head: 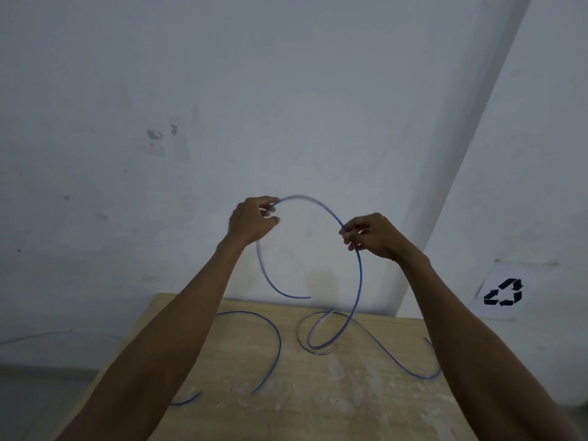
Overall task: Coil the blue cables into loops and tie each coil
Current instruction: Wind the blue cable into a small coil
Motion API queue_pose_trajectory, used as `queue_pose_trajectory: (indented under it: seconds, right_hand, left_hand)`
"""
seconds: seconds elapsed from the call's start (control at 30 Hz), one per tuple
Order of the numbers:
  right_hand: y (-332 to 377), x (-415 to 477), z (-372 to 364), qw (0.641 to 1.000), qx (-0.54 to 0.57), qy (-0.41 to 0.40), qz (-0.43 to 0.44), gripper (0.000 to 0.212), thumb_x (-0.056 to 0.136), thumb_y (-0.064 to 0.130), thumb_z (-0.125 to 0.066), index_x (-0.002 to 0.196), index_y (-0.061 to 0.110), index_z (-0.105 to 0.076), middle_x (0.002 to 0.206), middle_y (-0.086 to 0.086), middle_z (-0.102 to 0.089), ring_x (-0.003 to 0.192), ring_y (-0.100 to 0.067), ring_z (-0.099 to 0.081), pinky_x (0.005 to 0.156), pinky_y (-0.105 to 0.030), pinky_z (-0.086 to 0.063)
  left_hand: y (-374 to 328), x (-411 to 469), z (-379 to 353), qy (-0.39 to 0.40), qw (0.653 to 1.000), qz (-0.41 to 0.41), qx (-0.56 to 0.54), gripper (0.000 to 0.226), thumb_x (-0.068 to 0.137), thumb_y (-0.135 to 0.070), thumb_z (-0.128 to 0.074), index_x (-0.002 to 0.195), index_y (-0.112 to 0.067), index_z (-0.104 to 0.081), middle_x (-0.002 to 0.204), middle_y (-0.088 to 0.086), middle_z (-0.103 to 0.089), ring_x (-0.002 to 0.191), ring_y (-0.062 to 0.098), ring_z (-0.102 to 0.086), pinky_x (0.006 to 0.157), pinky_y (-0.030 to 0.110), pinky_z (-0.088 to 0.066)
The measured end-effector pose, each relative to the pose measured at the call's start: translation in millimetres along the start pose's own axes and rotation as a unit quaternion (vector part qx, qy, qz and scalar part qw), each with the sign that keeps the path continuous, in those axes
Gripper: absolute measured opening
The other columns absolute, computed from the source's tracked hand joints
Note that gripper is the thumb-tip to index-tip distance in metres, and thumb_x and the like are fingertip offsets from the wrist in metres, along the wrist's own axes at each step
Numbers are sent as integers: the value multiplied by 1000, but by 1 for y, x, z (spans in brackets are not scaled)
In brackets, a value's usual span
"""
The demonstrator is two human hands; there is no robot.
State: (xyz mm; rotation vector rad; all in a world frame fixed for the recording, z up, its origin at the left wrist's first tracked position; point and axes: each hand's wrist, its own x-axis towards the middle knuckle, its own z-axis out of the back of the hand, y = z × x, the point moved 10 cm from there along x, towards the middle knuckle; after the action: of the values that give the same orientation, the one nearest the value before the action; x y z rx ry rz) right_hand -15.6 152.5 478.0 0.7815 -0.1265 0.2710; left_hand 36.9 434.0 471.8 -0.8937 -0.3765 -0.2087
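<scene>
I hold a blue cable [318,203] up in front of the wall, above the wooden table [318,402]. My left hand [251,219] pinches it at the top left of an arc. My right hand [370,233] grips it at the right side of the arc. From the left hand a free end curls down and ends in the air near the table's far edge. From the right hand the cable drops to the table and loops there. A second blue cable [273,332] lies curved on the table's left part.
A pale wall stands right behind the table. A sheet with a black recycling symbol [504,292] is stuck to the wall at the right. More blue cable [401,364] snakes over the table's right side. Grey floor shows at the lower left.
</scene>
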Motion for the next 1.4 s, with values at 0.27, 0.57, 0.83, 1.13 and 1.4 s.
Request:
queue_pose_trajectory:
  seconds: [0.27,0.57,0.83,1.13,1.4]
  right_hand:
    - [35,7,-8,998,-35,-13,51,12,87,5,-73,98,9,-78,80,-6,-76,69,-18,-75,70,-26,-61]
    - [-42,-25,2,985,-166,-4,-36,14,80,17,-79,79,30,-75,76,14,-75,79,-5,-71,82,-38,-60]
    - [-62,-22,3,987,-143,-1,-78,9,81,8,-76,82,17,-73,71,3,-76,69,-14,-75,78,-41,-63]
    - [11,9,17,992,-20,-114,42,10,92,3,-70,99,6,-76,77,-6,-77,65,-19,-75,66,-27,-63]
    - [-17,3,6,988,-145,-55,27,14,75,19,-83,88,22,-78,69,11,-74,69,-5,-70,73,-32,-59]
  left_hand:
    - [-71,-16,-54,141,971,-88,-174,24,93,0,-70,116,-4,-76,95,13,-80,84,20,-79,80,27,-62]
    - [-3,11,29,-39,981,-24,-189,15,92,-3,-72,106,-1,-79,91,17,-79,85,20,-79,85,33,-63]
    - [35,3,31,-2,988,40,-147,15,92,3,-68,101,-5,-77,94,20,-78,81,24,-78,79,33,-65]
    - [-26,-24,-54,202,959,10,-197,38,91,-5,-75,127,-14,-68,96,13,-80,84,26,-78,76,33,-63]
    - [-12,1,-24,38,977,20,-209,13,92,2,-69,102,0,-78,84,16,-77,69,19,-76,70,30,-61]
